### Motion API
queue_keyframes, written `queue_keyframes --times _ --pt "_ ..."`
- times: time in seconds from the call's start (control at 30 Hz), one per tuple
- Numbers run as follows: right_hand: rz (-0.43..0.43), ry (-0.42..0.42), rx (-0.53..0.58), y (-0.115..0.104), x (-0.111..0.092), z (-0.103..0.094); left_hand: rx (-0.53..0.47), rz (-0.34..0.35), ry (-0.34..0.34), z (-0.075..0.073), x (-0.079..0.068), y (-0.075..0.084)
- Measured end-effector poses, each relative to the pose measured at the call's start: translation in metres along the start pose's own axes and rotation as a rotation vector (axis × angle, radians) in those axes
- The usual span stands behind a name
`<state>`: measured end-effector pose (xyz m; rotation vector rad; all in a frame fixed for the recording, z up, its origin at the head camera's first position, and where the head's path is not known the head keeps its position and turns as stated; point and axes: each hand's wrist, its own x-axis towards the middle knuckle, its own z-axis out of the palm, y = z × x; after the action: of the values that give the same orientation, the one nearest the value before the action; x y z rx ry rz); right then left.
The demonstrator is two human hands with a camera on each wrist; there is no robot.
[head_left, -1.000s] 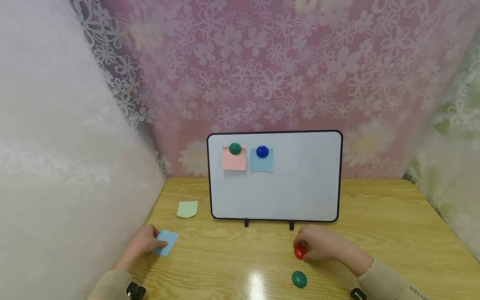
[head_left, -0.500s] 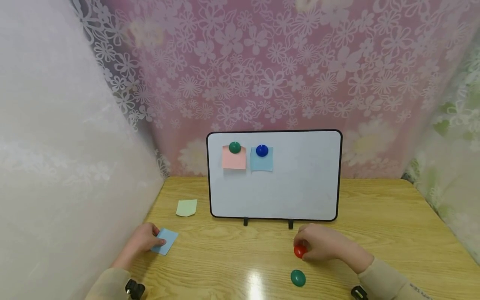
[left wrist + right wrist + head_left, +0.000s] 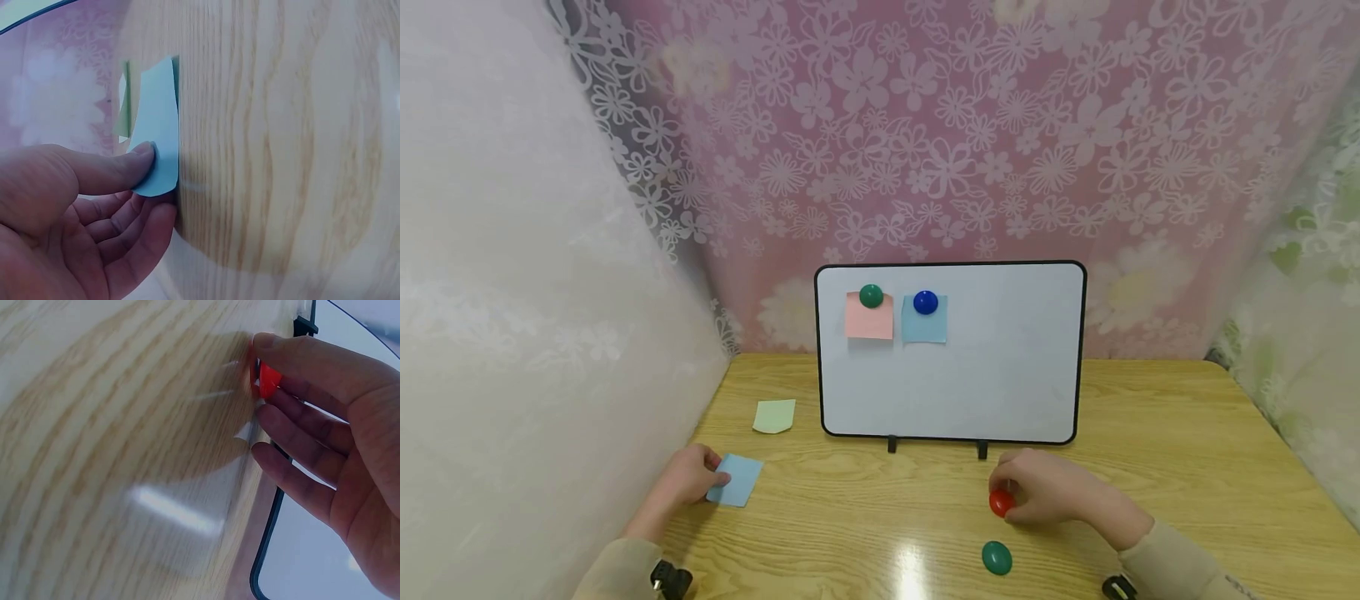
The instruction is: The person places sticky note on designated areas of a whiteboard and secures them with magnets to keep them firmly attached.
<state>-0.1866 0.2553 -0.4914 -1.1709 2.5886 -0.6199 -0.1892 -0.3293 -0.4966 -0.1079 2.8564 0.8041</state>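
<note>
Between thumb and fingers my left hand (image 3: pixel 691 477) pinches a light blue sticky note (image 3: pixel 739 482) by its left edge, low over the table. The left wrist view shows the thumb on top of the blue note (image 3: pixel 159 119) and the fingers curled beneath. On the right, my right hand (image 3: pixel 1047 487) grips a round red magnet (image 3: pixel 1001 502) at the table surface. In the right wrist view the red magnet (image 3: pixel 269 380) is partly hidden by the thumb and fingers. A green magnet (image 3: pixel 997 557) lies on the table just below that hand.
A whiteboard (image 3: pixel 1000 367) stands upright on small black feet at the back. It bears a pink note (image 3: pixel 869 323) under a green magnet (image 3: pixel 871 296) and a blue note (image 3: pixel 924 329) under a blue magnet (image 3: pixel 926 302). A pale green note (image 3: pixel 773 416) lies at the left.
The blue note in my left hand has turned slightly and shifted a little right and up. My right hand stays in place on the red magnet.
</note>
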Motion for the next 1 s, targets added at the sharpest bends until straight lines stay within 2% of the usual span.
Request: queue_keyframes --times 0.13,0.23,0.4,0.63,0.8,1.0 --pt "-0.011 0.02 0.03 0.002 -0.001 0.0 -0.07 0.004 0.006 0.002 0.001 -0.003" --pt "-0.009 0.043 0.038 0.004 -0.002 0.0 -0.165 0.004 0.005 0.004 0.001 -0.006" --pt "-0.017 0.083 0.044 0.006 -0.002 -0.001 -0.271 -0.023 0.006 0.006 -0.001 -0.011" --pt "0.029 0.098 0.113 0.007 -0.005 -0.004 -0.32 -0.035 -0.002 0.006 -0.003 -0.005" --pt "0.055 0.12 0.142 0.006 -0.006 -0.006 -0.427 -0.042 -0.002 0.008 -0.004 0.0" --pt "0.058 0.135 0.165 0.006 -0.006 -0.006 -0.505 -0.059 0.007 0.011 -0.005 0.003"
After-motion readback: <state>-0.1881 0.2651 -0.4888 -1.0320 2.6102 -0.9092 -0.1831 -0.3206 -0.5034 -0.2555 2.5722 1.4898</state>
